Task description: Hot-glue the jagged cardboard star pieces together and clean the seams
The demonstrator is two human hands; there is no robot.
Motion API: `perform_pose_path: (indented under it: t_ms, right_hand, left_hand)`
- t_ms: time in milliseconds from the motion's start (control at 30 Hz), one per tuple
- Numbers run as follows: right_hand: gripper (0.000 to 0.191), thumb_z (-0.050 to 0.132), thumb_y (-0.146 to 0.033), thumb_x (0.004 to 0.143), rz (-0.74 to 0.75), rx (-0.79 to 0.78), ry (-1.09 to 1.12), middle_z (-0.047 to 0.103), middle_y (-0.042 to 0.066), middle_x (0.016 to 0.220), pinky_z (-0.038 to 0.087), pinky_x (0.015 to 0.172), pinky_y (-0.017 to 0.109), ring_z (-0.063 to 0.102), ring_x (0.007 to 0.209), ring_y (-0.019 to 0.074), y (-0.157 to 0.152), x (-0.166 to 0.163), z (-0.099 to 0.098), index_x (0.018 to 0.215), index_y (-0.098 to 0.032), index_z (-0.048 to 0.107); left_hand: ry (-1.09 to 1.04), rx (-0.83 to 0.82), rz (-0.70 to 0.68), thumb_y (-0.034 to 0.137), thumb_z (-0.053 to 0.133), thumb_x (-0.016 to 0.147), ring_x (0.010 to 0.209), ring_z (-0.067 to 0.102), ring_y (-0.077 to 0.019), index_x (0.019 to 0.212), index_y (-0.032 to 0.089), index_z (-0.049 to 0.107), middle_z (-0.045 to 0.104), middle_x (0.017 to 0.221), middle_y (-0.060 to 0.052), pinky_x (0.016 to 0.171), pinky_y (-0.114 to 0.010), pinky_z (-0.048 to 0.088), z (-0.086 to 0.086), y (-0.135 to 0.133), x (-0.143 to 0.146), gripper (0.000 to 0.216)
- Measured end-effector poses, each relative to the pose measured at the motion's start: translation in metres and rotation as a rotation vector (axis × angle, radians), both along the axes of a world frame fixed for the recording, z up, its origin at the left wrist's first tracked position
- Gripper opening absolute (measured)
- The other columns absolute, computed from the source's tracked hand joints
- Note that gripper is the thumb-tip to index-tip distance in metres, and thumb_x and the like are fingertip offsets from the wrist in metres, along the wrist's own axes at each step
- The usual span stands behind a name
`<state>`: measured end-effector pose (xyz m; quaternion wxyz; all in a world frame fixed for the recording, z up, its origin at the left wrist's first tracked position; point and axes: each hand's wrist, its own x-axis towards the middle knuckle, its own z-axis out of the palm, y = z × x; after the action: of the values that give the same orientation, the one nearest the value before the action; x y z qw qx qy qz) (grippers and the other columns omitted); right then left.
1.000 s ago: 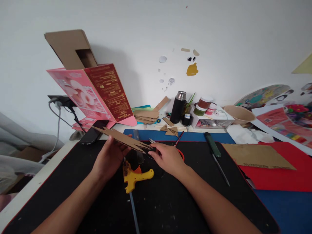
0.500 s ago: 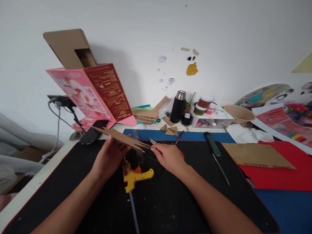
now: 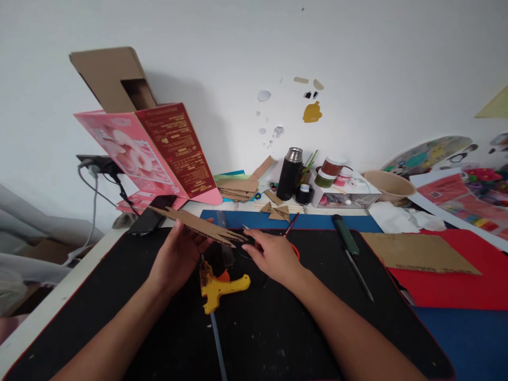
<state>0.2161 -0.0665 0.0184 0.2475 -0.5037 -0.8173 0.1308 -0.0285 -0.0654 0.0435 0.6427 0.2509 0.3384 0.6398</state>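
Note:
My left hand (image 3: 178, 253) is closed on a flat cardboard cutout (image 3: 200, 226) with pointed, spiky ends, held tilted above the black mat. My right hand (image 3: 275, 255) is just beyond the cutout's right tips, with thumb and forefinger apart and nothing visible between them. Scissors lie beneath that hand; only a blade tip and part of the orange-red handle (image 3: 296, 252) show. A yellow glue gun (image 3: 216, 288) with a long glue stick (image 3: 218, 344) in its back rests on the mat below the cutout.
A green-handled cutter (image 3: 346, 237) and a thin pointed tool (image 3: 360, 276) lie at right. Beyond them are a cardboard sheet (image 3: 420, 253) and red paper (image 3: 468, 288). A black thermos (image 3: 289, 177), paint jars (image 3: 332, 168) and a propped pink box (image 3: 130, 153) line the back.
My right hand has let go of the cutout's right tip and drawn slightly away, its thumb and forefinger parting. My left hand and the cutout stay nearly still.

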Motion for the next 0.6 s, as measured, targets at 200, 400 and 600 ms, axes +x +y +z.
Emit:
perform_pose_path:
  t_ms: [200, 400, 600]
  right_hand:
    - [0.028, 0.066, -0.033, 0.107, 0.033, 0.05, 0.022, 0.083, 0.005, 0.127, 0.064, 0.095, 0.037, 0.082, 0.111, 0.0274, 0.002, 0.001, -0.005, 0.13, -0.026, 0.079]
    - [0.026, 0.062, -0.029, 0.109, 0.066, 0.092, 0.043, 0.083, 0.005, 0.126, 0.064, 0.096, 0.036, 0.082, 0.111, 0.0257, 0.004, 0.003, -0.009, 0.125, -0.027, 0.081]
    - [0.027, 0.061, -0.03, 0.11, 0.076, 0.1, 0.041, 0.084, 0.005, 0.124, 0.064, 0.094, 0.036, 0.083, 0.108, 0.0257, 0.005, 0.003, -0.011, 0.126, -0.026, 0.082]
  left_hand:
    - [0.012, -0.045, -0.036, 0.048, 0.085, 0.086, 0.096, 0.079, -0.0236, 0.103, 0.022, 0.075, 0.083, 0.109, -0.01, 0.079, -0.032, 0.068, -0.003, -0.002, 0.002, 0.033]
    - [0.019, -0.053, -0.036, 0.047, 0.081, 0.089, 0.097, 0.079, -0.0248, 0.106, 0.022, 0.075, 0.083, 0.109, -0.011, 0.079, -0.033, 0.068, -0.003, -0.002, 0.001, 0.031]
    - [0.018, -0.057, -0.033, 0.047, 0.081, 0.089, 0.099, 0.079, -0.0253, 0.106, 0.021, 0.074, 0.083, 0.111, -0.012, 0.08, -0.033, 0.067, -0.004, -0.002, 0.001, 0.032]
